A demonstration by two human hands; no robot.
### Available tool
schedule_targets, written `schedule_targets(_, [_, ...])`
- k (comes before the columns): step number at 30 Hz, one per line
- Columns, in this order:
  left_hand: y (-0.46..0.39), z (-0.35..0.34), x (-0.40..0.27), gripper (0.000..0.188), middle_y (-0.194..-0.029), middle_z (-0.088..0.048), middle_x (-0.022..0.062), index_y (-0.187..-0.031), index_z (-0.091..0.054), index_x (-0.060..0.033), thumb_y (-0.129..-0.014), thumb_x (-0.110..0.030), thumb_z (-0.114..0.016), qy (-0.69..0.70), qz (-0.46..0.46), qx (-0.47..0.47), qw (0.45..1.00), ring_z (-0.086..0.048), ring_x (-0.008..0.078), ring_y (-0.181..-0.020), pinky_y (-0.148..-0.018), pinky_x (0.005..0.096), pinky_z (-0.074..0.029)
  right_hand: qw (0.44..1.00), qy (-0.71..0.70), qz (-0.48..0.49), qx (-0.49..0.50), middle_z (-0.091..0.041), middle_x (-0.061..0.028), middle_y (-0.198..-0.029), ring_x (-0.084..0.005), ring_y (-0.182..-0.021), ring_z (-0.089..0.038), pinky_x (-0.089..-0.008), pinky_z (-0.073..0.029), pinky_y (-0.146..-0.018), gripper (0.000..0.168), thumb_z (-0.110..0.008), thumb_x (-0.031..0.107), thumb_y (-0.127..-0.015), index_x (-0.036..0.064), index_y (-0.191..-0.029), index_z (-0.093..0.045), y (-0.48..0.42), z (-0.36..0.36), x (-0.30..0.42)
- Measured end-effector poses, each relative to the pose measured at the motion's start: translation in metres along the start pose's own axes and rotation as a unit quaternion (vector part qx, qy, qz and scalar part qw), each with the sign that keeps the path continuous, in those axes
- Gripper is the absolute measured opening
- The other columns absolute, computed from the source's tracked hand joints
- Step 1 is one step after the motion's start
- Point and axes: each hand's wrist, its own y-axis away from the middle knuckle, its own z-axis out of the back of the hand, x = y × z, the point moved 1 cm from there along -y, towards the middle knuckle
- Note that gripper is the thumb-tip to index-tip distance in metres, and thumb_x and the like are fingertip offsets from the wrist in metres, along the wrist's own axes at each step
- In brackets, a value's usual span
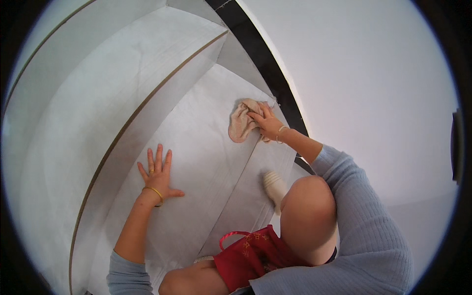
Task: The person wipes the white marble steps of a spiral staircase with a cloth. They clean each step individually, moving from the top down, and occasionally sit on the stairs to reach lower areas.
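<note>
My right hand grips a crumpled beige cloth and presses it on a light grey stair tread, close to the tread's corner by the black skirting. Part of the cloth shows under and below the palm. Lower left, my left hand lies palm down on the same tread with its fingers spread and nothing in it. It wears a yellow bangle and a ring; a pale bangle circles the right wrist.
Higher steps with a brown-edged nosing rise at the left. Black skirting runs along the white wall at the right. A red bag with writing lies across my lap, near my bent knees and a cream shoe.
</note>
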Motion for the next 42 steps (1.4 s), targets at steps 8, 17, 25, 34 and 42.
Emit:
schedule_targets(8, [0.009,0.001,0.002,0.129,-0.155,0.012,0.0110,-0.149,-0.011,-0.0116,-0.051,-0.044,-0.088,0.015,-0.029,-0.018,0.999,0.014,0.0346,-0.141,-0.108,0.0623,0.004,0.993,0.090,-0.032,0.070,-0.003,-0.0208,-0.152,-0.0499,-0.138,-0.002,-0.0519,-0.012,-0.113,0.080,-0.059,0.002,-0.077,0.035,-0.143,-0.028,-0.009,-0.002,0.017])
schedule_targets(17, [0.015,0.011,0.001,0.128,-0.155,0.010,0.0106,-0.149,-0.012,-0.0107,-0.050,-0.041,-0.088,0.020,-0.021,-0.006,1.000,0.013,0.0351,-0.141,-0.109,0.0613,0.004,0.997,0.063,-0.018,0.038,-0.008,-0.0195,-0.151,-0.0481,-0.138,-0.007,-0.0529,-0.017,-0.112,0.079,-0.060,0.002,-0.075,0.037,-0.140,-0.032,-0.012,0.004,0.020])
schedule_targets(25, [-0.006,0.017,0.012,0.130,-0.155,0.012,0.0113,-0.149,-0.010,-0.0113,-0.049,-0.040,-0.088,0.032,-0.025,0.041,0.998,0.016,0.0350,-0.141,-0.109,0.0588,0.007,0.971,-0.142,0.193,-0.002,-0.040,-0.0114,-0.137,-0.0362,-0.123,-0.038,-0.0459,-0.035,-0.104,0.055,-0.068,0.000,-0.061,0.022,-0.111,-0.063,0.015,0.032,0.023])
schedule_targets(34, [-0.018,0.033,0.011,0.127,-0.155,0.010,0.0130,-0.149,-0.014,-0.0117,-0.049,-0.038,-0.088,0.059,-0.001,0.084,0.995,0.016,0.0347,-0.141,-0.109,0.0560,0.012,0.975,0.067,0.199,-0.070,-0.035,-0.0107,-0.143,-0.0349,-0.131,-0.032,-0.0416,-0.030,-0.108,0.064,-0.068,-0.005,-0.060,0.021,-0.118,-0.060,-0.140,0.066,-0.020])
schedule_targets(42, [-0.019,0.049,0.007,0.127,-0.156,0.001,0.0053,-0.148,-0.018,-0.0213,-0.043,-0.034,-0.088,0.051,0.057,0.091,0.993,0.009,0.0288,-0.143,-0.113,0.0528,0.006,0.976,-0.046,0.196,-0.077,-0.040,-0.0097,-0.140,-0.0335,-0.126,-0.037,-0.0435,-0.031,-0.107,0.046,-0.066,0.002,-0.071,0.020,-0.113,-0.064,-0.091,0.036,-0.030])
